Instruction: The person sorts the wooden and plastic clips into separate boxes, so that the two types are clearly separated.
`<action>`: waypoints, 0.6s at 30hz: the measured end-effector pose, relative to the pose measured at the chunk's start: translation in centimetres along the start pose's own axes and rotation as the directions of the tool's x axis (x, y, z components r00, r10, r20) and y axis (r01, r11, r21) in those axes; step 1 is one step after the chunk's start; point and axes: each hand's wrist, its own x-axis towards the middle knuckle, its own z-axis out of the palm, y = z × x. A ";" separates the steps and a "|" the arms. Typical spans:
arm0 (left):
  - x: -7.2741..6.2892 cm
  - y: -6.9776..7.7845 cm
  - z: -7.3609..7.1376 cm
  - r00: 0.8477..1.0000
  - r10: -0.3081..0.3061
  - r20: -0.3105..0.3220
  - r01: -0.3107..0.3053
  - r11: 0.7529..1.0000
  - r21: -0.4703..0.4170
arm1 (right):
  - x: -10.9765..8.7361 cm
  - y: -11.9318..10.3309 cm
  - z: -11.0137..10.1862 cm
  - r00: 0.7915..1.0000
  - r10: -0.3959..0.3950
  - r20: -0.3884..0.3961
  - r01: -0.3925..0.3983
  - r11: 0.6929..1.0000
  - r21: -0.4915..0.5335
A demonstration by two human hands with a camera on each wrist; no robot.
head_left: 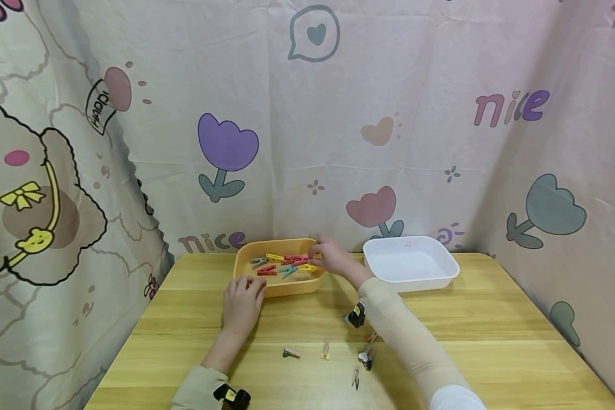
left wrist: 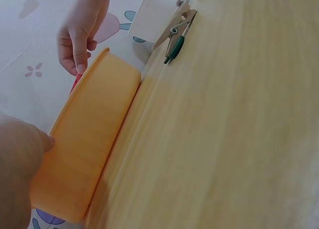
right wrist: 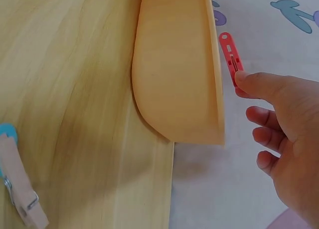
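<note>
A yellow-orange plastic basin (head_left: 292, 290) stands near the table's back edge, with several coloured plastic clothespins (head_left: 266, 270) inside. Between thumb and fingers my right hand (head_left: 333, 257) pinches a red clothespin (right wrist: 231, 59), held over the basin's right end. My left hand (head_left: 243, 304) rests on the basin's front left rim, its thumb against the outer wall in the left wrist view. Nearer me on the table lie several small wooden clothespins, one with a dark green piece (head_left: 291, 353) and one with a yellow piece (head_left: 326, 350).
A white plastic basin (head_left: 412, 282) stands to the right of the orange one. More wooden clothespins (head_left: 366, 356) lie below my right forearm, one of them (head_left: 356, 377) nearer the front. A patterned cloth (head_left: 307, 142) hangs behind the table (head_left: 492, 341).
</note>
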 end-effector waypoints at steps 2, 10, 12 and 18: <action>0.0 0.0 0.1 1.000 0.000 0.001 0.000 1.000 -0.003 | 0.1 0.1 0.1 1.000 0.003 -0.001 -0.003 1.000 -0.010; 0.0 0.0 0.1 1.000 0.003 -0.001 -0.003 1.000 -0.010 | 0.4 -0.4 0.5 0.998 0.058 -0.011 -0.058 0.997 -0.051; 0.0 0.0 0.0 1.000 0.003 0.000 -0.003 1.000 -0.009 | 0.5 -0.6 0.6 0.995 0.095 -0.003 -0.095 0.993 -0.071; 0.0 0.0 -0.1 1.000 -0.007 0.008 0.007 1.000 -0.017 | 0.3 -0.9 0.5 0.993 0.119 -0.008 -0.119 0.989 -0.087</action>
